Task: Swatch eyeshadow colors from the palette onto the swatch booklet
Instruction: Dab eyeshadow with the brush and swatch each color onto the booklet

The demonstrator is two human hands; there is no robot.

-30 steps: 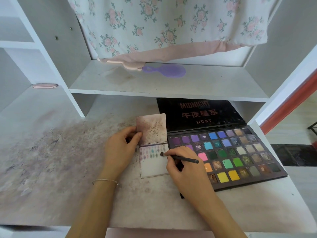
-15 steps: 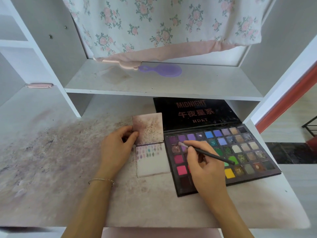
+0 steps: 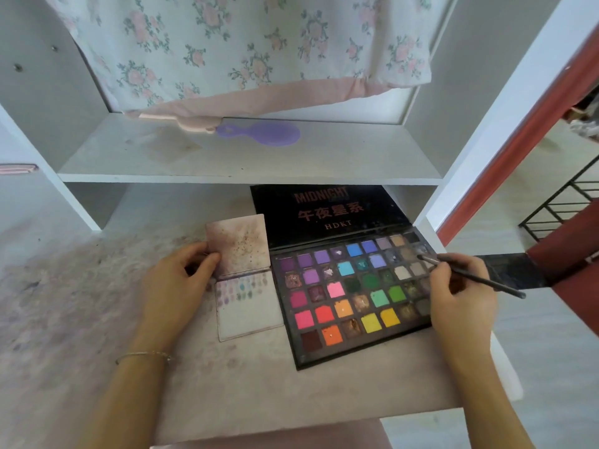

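the palette (image 3: 350,299) is black with pans of purple, blue, green, pink, orange, yellow and grey. the swatch booklet (image 3: 249,314) is whitish with pale pastel dabs. the curtain (image 3: 246,47) is floral, pink-hemmed. the hairbrush (image 3: 262,133) is lilac.

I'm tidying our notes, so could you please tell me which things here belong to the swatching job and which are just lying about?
In use:
eyeshadow palette
swatch booklet, held by the left hand
brush, held by the right hand

Lying about:
purple hairbrush
floral cloth
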